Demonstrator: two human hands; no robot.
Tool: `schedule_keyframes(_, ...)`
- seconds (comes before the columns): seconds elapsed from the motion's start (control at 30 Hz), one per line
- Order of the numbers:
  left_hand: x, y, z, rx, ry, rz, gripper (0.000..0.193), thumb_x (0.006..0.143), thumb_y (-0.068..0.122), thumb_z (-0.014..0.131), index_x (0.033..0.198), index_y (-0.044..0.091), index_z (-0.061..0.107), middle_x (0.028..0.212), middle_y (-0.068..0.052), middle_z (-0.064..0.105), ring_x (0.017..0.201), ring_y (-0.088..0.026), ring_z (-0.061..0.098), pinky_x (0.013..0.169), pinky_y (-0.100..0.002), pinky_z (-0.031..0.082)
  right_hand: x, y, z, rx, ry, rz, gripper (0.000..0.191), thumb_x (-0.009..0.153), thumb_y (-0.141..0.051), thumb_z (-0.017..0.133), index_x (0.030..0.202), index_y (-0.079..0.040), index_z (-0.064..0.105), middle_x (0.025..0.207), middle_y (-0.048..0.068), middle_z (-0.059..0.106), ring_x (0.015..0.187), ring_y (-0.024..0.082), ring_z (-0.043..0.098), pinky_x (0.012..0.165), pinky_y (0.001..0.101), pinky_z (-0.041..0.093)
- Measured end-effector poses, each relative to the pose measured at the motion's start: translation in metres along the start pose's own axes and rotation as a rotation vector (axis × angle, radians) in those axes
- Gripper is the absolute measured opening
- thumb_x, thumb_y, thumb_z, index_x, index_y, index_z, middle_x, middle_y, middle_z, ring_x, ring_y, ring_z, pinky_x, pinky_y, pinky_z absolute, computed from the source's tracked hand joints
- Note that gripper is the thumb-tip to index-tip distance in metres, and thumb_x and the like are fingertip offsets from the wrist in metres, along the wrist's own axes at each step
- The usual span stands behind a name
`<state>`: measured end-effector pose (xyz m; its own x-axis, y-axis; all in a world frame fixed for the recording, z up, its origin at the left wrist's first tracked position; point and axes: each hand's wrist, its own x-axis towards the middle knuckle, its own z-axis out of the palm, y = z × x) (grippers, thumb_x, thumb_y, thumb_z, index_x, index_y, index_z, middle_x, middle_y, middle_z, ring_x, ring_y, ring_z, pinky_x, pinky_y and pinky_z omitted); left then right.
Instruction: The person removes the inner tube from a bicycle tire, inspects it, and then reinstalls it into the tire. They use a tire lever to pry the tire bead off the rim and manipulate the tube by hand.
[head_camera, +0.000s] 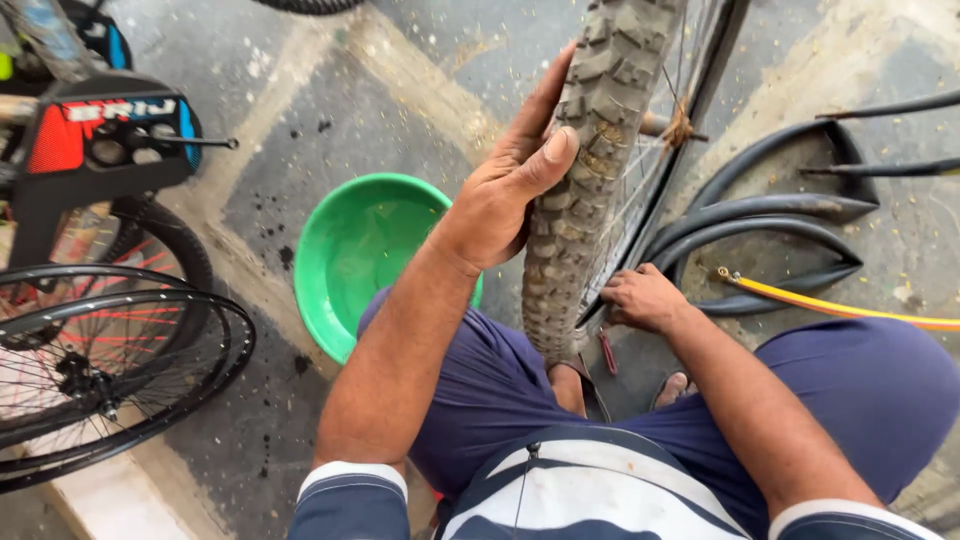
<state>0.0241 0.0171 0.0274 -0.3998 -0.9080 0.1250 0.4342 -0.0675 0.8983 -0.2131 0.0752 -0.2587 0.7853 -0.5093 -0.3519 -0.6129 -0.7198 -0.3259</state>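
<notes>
Left hand grips the knobby tyre from above; right hand clasps its lower rim side; green basin left of both hands.

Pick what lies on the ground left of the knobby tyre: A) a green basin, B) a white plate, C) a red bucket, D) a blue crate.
A: a round green basin sits on the concrete beside the tyre, which the left hand grips.
</notes>
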Motion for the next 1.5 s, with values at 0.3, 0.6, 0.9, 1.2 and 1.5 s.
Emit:
schedule_keyframes(0.3,0.019,-0.025,-0.024,0.059,0.112,0.124,0.081,0.110,0.021,0.077,0.168,0.010,0.021,0.158,-0.009,0.044,0.138,-0.017,0.049,0.119,-0.031,0.043,-0.065,-0.034,0.027,-0.077,0.364,0.250,0.015,0.078,-0.024,0.070,0.084,-0.015,0.059,0.085,0.001,0.064,0.096,0.019,0.064,0.074,0.0375,0.046)
schedule_keyframes(0.6,0.019,-0.039,-0.004,-0.067,0.062,0.069,0.077,0.110,0.013,0.079,0.166,0.006,0.027,0.142,-0.008,0.055,0.128,-0.016,0.055,0.112,-0.029,0.046,-0.054,-0.030,0.035,0.553,0.546,0.547,0.032,0.079,-0.011,0.064,0.111,-0.009,0.069,0.112,0.014,0.069,0.104,0.032,0.067,0.095,0.0380,0.054)
schedule_keyframes(0.9,0.016,-0.035,0.001,-0.068,0.046,0.085,0.085,0.109,0.018,0.078,0.169,0.010,0.018,0.158,-0.009,0.041,0.140,-0.017,0.047,0.120,-0.031,0.039,-0.010,0.009,0.037,1.885,0.305,1.290,0.048,0.083,-0.024,0.075,0.123,-0.002,0.060,0.121,0.017,0.067,0.101,0.033,0.065,0.079,0.0527,0.053)
schedule_keyframes(1.2,-0.041,0.009,-0.135,-0.498,0.185,0.232,0.075,0.098,0.053,0.068,0.141,-0.004,0.047,0.127,-0.015,0.058,0.105,-0.023,0.062,0.088,-0.037,0.054,-0.084,0.048,-0.077,1.289,1.226,1.223,0.063,0.074,-0.021,0.083,0.126,0.003,0.056,0.112,0.019,0.068,0.097,0.033,0.067,0.081,0.0500,0.054)
schedule_keyframes(1.5,-0.016,-0.159,-0.086,-1.079,0.446,0.086,0.046,0.094,0.040,0.071,0.126,0.009,0.060,0.116,-0.007,0.068,0.106,-0.025,0.066,0.096,-0.045,0.053,-0.115,0.154,-0.285,0.340,1.347,0.521,0.065,0.080,-0.022,0.080,0.133,0.006,0.052,0.121,0.023,0.065,0.107,0.035,0.065,0.091,0.0485,0.053)
